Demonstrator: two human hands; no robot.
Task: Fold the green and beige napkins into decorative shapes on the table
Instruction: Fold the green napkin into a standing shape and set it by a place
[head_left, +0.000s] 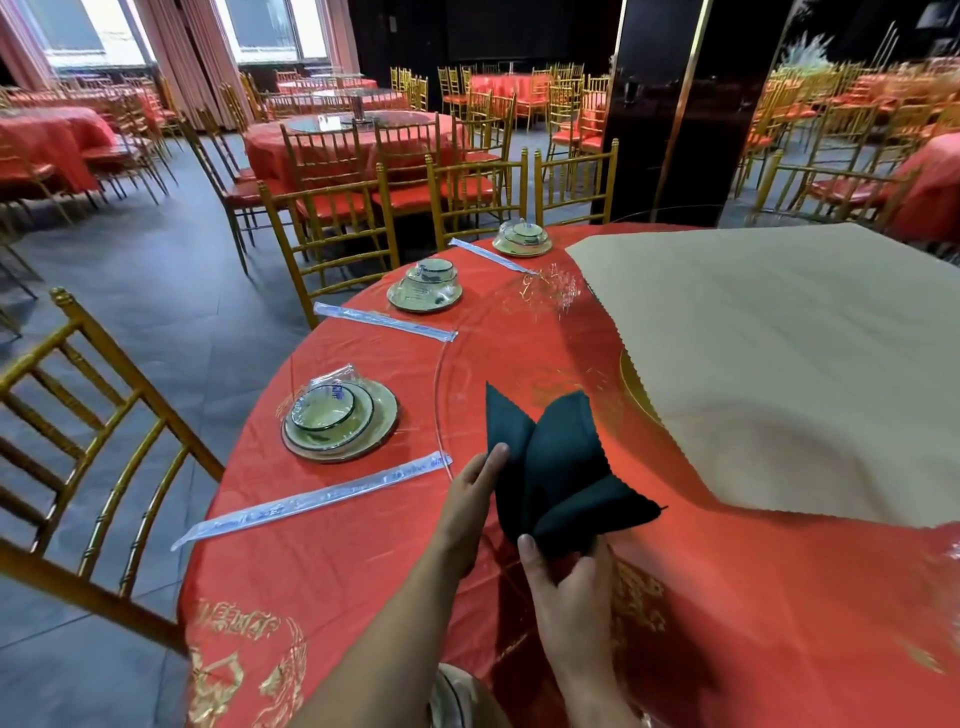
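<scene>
A dark green napkin (558, 467), folded into a shape with pointed petals, stands upright on the red tablecloth (363, 571). My right hand (566, 597) pinches its base from below. My left hand (475, 499) rests its fingers against the napkin's left side. A large beige napkin (779, 364) lies spread flat over the glass turntable (519, 332) to the right, its near edge draping down just right of the green napkin.
Three wrapped sets of plates and bowls (340, 418) with wrapped chopsticks (311, 501) lie along the table's left rim. Gold chairs (78, 415) stand around the table. A plate edge (457, 696) shows at the bottom.
</scene>
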